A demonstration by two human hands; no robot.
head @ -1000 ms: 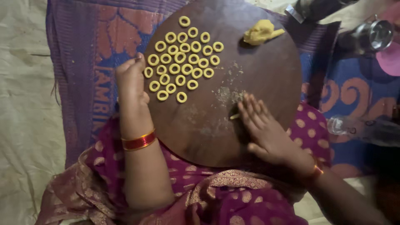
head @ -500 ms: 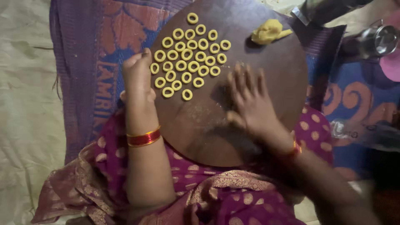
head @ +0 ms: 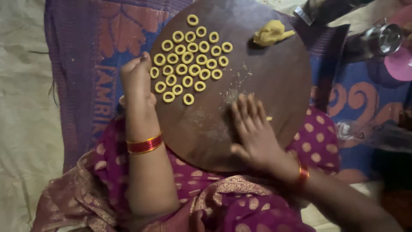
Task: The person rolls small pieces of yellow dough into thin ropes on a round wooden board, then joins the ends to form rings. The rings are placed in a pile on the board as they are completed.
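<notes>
A round dark wooden board [head: 283, 86] rests on my lap. Several small yellow dough rings [head: 189, 58] lie in rows on its upper left part. A lump of yellow dough [head: 269, 33] sits near the board's far right edge. My left hand [head: 136, 79] grips the board's left rim, fingers curled, beside the rings. My right hand [head: 253, 129] lies flat on the board, fingers spread, pressing on a thin strip of dough [head: 269, 118] whose tip shows at the fingers' right side. Crumbs are scattered around it.
A purple patterned cloth [head: 86, 56] lies under the board on a pale mat [head: 21, 107]. A steel cup [head: 384, 38] and a pink lid [head: 401, 64] stand at the upper right. A clear plastic bag [head: 369, 133] lies at the right.
My right hand has slid back toward me across the board, rolling the dough strip under the palm and fingers. My left hand has stayed on the rim.
</notes>
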